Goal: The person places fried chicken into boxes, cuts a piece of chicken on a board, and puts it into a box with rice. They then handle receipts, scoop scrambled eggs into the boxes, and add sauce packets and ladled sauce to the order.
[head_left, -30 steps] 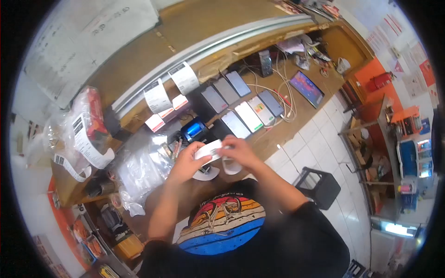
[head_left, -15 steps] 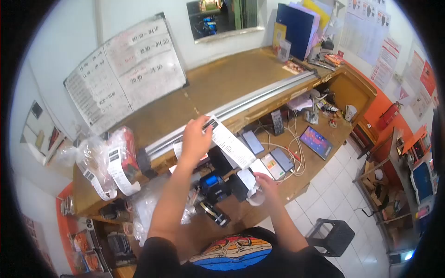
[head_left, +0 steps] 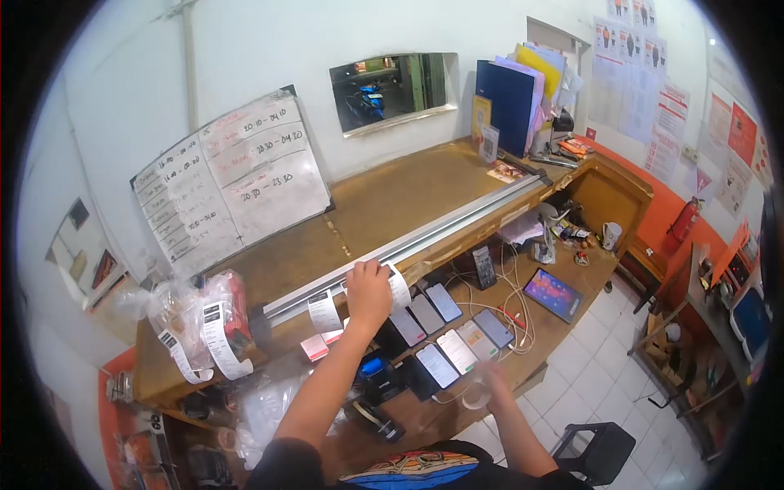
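My left hand (head_left: 369, 294) is closed at the front edge of the raised counter, fingers bent over a printed paper receipt (head_left: 398, 287) that curls out to its right. Just left of it, another receipt (head_left: 323, 311) hangs from the same edge. My right hand (head_left: 494, 388), smeared by motion, is low over the lower desk with a roll of clear tape (head_left: 475, 397) at its fingers. Between the hands lie several phones, among them a lit white-screened phone (head_left: 437, 366). A small black printer (head_left: 378, 374) sits below my left forearm.
Plastic-wrapped parcels (head_left: 224, 314) with receipts stand at the counter's left end. A tablet (head_left: 552, 294) and white cables (head_left: 523, 322) lie on the right of the desk. A whiteboard (head_left: 237, 180) leans on the wall. A black stool (head_left: 594, 449) stands at lower right.
My left hand has brought the long receipt down to the counter's edge, uncovering the phones beneath. My right hand and the tape roll have moved right and down, away from the phones.
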`<state>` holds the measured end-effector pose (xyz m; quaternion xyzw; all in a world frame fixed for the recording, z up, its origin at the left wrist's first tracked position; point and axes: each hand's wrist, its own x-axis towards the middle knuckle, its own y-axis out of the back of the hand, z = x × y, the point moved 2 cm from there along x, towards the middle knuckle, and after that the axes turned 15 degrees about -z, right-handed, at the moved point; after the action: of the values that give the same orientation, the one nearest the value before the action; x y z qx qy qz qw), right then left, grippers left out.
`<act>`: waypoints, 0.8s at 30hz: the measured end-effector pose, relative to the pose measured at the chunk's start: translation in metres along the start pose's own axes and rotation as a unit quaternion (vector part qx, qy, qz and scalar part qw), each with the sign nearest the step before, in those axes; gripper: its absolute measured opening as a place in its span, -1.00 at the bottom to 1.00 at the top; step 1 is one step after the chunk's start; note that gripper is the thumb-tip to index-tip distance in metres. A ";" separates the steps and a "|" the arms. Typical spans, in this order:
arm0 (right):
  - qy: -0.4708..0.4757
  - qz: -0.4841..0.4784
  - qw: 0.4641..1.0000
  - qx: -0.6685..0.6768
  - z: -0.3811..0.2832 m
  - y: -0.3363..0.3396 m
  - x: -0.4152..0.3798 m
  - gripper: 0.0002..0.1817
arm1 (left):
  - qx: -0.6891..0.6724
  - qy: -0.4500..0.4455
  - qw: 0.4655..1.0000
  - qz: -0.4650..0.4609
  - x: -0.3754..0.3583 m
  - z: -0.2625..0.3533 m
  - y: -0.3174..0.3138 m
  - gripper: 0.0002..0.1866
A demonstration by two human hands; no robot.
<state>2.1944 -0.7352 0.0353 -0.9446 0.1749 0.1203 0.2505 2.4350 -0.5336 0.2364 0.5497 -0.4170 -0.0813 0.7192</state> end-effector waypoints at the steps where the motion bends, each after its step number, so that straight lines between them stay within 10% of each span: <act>1: 0.000 -0.002 1.000 -0.004 0.003 0.000 0.001 -0.78 | -0.001 -0.020 1.000 0.011 -0.001 0.002 -0.002 -0.76; 24: -0.073 -0.052 0.996 -0.014 0.030 0.011 -0.003 -0.80 | 0.060 0.161 0.985 -0.016 0.001 0.035 -0.009 -0.52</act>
<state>2.1836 -0.7284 0.0061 -0.9444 0.1047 0.1785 0.2554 2.4151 -0.5629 0.2311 0.6043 -0.2909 0.0215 0.7414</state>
